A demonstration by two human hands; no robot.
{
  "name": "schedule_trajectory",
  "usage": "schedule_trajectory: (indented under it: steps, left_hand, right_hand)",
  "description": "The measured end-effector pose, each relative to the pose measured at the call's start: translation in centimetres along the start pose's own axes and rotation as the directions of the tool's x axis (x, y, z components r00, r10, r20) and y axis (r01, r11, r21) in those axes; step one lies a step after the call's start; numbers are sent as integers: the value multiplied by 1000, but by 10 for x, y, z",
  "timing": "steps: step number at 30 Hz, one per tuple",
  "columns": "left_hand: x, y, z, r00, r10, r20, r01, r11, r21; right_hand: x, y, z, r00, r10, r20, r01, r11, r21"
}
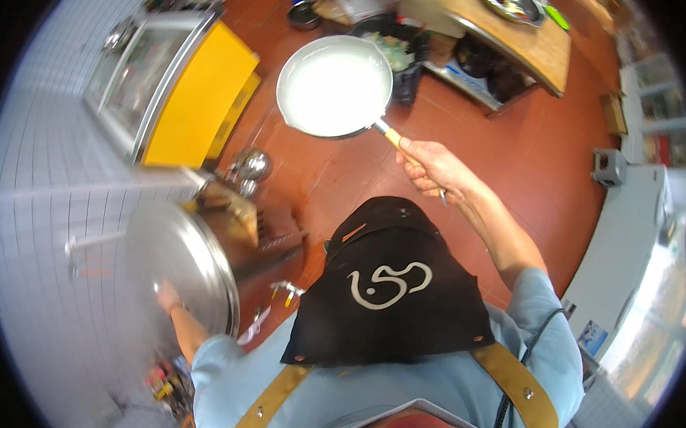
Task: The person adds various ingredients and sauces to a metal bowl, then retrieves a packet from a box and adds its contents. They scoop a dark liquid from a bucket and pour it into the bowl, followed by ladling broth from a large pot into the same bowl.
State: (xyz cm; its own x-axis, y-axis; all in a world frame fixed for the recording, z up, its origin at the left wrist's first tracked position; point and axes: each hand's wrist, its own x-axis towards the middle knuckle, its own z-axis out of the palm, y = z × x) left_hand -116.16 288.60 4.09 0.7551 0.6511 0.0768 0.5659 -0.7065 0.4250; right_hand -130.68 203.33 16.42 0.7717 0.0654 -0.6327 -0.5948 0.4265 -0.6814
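Note:
My right hand [431, 166] grips the yellow handle of a light-coloured pan [336, 86], held out in front of me above the tiled floor. The pan's inside looks bright white; whether anything lies in it I cannot tell. At the left, my left hand [168, 296] is at the middle of a large round metal lid [203, 265], where its knob appears to be. The lid is tilted, and haze blurs its left side. A black apron with tan straps [391, 290] covers my front.
A yellow-sided glass-topped cabinet [198, 104] stands at upper left. A wooden-topped table [517, 44] holds a metal tray, with a black-lined bin [406, 82] beside it. Metal bowls [252, 165] sit near the left wall. A white chest-like appliance [617, 249] runs along the right.

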Motion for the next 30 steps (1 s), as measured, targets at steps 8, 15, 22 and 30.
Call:
schedule_trajectory:
  steps: [8, 15, 22, 30]
  left_hand:
    - [-151, 185, 120, 911, 298, -286, -275, 954, 117]
    - [-188, 415, 307, 815, 571, -101, -577, 784, -228]
    - [-400, 812, 500, 346, 889, 301, -481, 443, -757]
    - [-701, 1141, 615, -293, 672, 680, 93, 728, -679]
  right_hand:
    - [-28, -56, -184, 963, -88, -256, 134, 977, 165]
    - [-2, -110, -320, 870, -207, -448, 371, 873, 318]
    - [-1, -189, -434, 730, -166, -663, 502, 788, 355]
    - [15, -260, -602, 652, -137, -745, 543, 771, 334]
